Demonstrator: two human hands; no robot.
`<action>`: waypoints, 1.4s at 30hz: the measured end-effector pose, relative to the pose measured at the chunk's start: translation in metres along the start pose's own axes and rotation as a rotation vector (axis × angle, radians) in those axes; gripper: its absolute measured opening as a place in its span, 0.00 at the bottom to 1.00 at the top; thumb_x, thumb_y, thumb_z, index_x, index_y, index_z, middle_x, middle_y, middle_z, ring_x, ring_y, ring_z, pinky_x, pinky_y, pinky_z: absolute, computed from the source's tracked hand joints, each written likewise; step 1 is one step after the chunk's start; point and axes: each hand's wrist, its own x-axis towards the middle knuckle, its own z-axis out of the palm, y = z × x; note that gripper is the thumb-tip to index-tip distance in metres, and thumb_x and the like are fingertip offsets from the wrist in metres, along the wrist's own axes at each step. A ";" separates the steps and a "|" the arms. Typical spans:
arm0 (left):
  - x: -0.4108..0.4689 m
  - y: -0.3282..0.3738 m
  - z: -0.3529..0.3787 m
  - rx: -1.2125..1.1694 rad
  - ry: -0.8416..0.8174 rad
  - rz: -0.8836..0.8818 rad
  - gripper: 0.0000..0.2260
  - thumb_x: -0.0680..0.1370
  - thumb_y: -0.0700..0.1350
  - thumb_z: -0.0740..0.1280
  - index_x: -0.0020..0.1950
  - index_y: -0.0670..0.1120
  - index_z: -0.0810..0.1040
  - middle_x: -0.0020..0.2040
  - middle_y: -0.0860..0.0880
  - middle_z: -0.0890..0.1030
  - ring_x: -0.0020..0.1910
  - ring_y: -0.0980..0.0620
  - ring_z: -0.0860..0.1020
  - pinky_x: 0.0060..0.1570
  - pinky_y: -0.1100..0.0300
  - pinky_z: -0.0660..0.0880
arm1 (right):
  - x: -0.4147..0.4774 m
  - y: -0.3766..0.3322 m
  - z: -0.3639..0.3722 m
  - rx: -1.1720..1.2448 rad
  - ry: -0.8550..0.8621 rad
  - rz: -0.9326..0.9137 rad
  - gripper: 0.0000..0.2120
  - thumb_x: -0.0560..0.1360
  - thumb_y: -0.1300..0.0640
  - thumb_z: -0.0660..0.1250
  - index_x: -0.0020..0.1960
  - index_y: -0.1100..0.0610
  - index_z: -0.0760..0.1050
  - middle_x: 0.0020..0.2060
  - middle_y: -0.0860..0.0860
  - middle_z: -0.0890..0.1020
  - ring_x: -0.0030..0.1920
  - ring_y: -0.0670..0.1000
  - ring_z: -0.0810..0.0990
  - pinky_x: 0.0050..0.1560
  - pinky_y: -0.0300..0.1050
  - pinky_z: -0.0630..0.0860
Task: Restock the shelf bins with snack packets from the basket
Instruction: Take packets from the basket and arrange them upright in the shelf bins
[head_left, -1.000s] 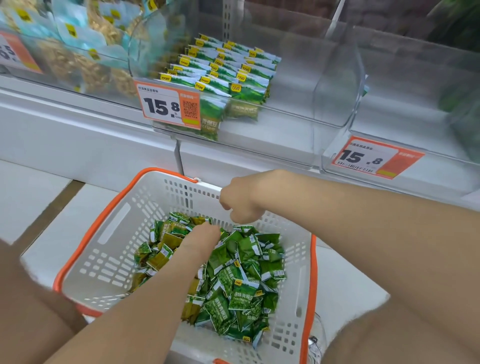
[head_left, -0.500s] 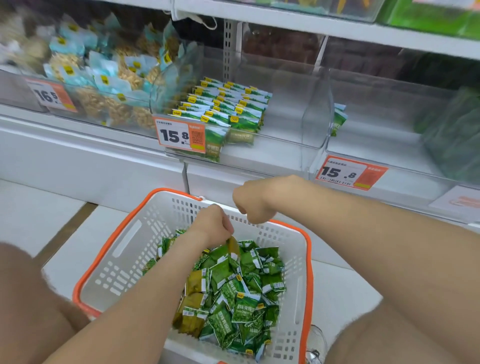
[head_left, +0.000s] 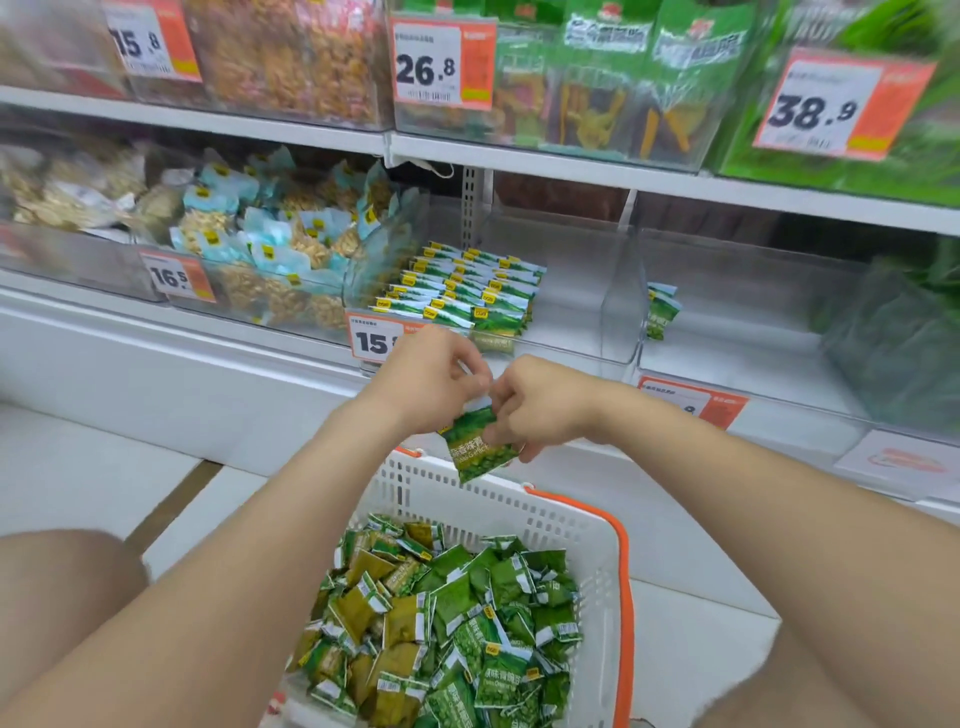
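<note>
Viewed from a camera worn on the head, a person's left hand (head_left: 426, 374) and right hand (head_left: 540, 410) are bare, with rounded knuckles and short fingers. The left forearm (head_left: 260, 545) and right forearm (head_left: 727, 509) are uncovered from the wrist down to the picture's edge, their surface smooth. In the bottom corners the left leg (head_left: 67, 582) and right leg (head_left: 831, 691) show as bare, rounded shapes as far as the frame reaches
</note>
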 end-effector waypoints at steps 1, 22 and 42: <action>0.004 0.004 -0.009 0.051 0.002 0.026 0.04 0.81 0.45 0.71 0.47 0.50 0.84 0.38 0.51 0.83 0.34 0.53 0.81 0.32 0.63 0.74 | -0.001 -0.002 -0.002 0.058 0.028 0.006 0.08 0.77 0.61 0.74 0.44 0.64 0.76 0.37 0.61 0.83 0.40 0.58 0.86 0.48 0.57 0.86; 0.054 -0.001 -0.054 0.263 0.039 0.141 0.16 0.83 0.38 0.60 0.66 0.47 0.81 0.63 0.45 0.83 0.64 0.44 0.78 0.64 0.53 0.75 | 0.036 -0.018 -0.038 0.352 0.955 -0.097 0.12 0.74 0.55 0.69 0.34 0.56 0.73 0.21 0.44 0.71 0.27 0.45 0.70 0.29 0.42 0.67; 0.083 -0.023 -0.040 0.645 -0.318 0.108 0.32 0.74 0.46 0.67 0.79 0.52 0.67 0.70 0.45 0.76 0.69 0.41 0.74 0.59 0.48 0.77 | 0.107 -0.003 -0.055 -0.208 0.636 0.127 0.18 0.67 0.54 0.77 0.53 0.60 0.78 0.51 0.56 0.80 0.50 0.57 0.75 0.44 0.49 0.78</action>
